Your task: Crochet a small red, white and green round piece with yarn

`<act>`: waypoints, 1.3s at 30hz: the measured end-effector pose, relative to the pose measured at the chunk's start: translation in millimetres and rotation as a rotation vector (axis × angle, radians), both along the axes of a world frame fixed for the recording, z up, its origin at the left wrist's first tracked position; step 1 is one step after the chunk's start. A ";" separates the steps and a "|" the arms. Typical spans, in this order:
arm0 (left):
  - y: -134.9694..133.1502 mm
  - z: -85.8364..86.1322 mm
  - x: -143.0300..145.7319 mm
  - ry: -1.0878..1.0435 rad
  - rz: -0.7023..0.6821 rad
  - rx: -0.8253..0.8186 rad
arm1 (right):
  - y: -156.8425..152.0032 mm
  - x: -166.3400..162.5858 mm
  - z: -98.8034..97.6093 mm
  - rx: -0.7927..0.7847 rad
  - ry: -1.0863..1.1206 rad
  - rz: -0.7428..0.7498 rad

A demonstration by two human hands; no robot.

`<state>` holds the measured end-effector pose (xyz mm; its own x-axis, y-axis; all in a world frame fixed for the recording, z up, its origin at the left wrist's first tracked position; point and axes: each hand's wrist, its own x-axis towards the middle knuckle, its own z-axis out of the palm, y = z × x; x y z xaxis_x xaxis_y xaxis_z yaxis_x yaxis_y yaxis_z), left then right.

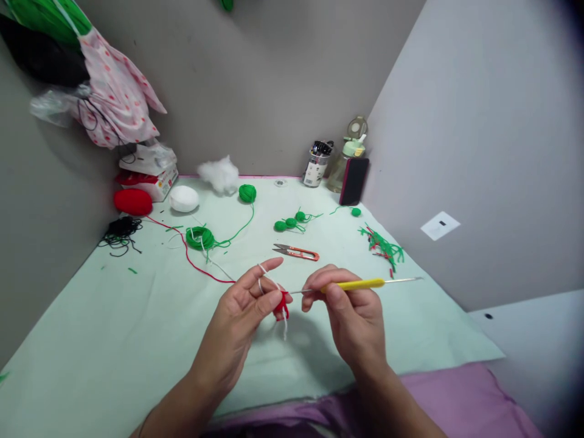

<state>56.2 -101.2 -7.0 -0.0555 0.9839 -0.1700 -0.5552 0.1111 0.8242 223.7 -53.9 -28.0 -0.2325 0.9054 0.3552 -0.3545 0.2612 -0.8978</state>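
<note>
My left hand (244, 310) pinches a small red crochet piece (281, 306) between thumb and fingers, with white yarn (269, 275) looped over the raised index finger. A short white tail hangs below the piece. In my right hand (353, 310) is a crochet hook (358, 285) with a yellow handle and a metal tip at either end. Its left tip reaches to the red piece; whether it sits inside a stitch I cannot tell. Red yarn (194, 263) runs from the red yarn ball (132, 201) toward my left hand. Orange-handled thread snips (296, 252) lie just beyond my hands.
Green yarn coil (199, 238), green ball (247, 193), white ball (184, 198) and stuffing (219, 175) lie at back left. Small green crocheted balls (291, 223) and yarn scraps (383, 246) lie right of centre. Phone (354, 182), bottle (337, 170) and pen cup (316, 165) stand behind.
</note>
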 end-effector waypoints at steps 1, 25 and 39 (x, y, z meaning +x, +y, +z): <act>0.1 -1.4 -0.3 0.008 0.000 0.002 | 0.0 -0.3 1.1 -0.025 0.015 0.017; 1.2 -4.7 1.1 0.039 0.049 -0.018 | -3.5 -0.8 3.3 0.102 -0.097 -0.064; 1.8 -4.0 2.7 0.023 0.050 -0.029 | -4.9 -1.8 4.3 0.134 -0.059 -0.046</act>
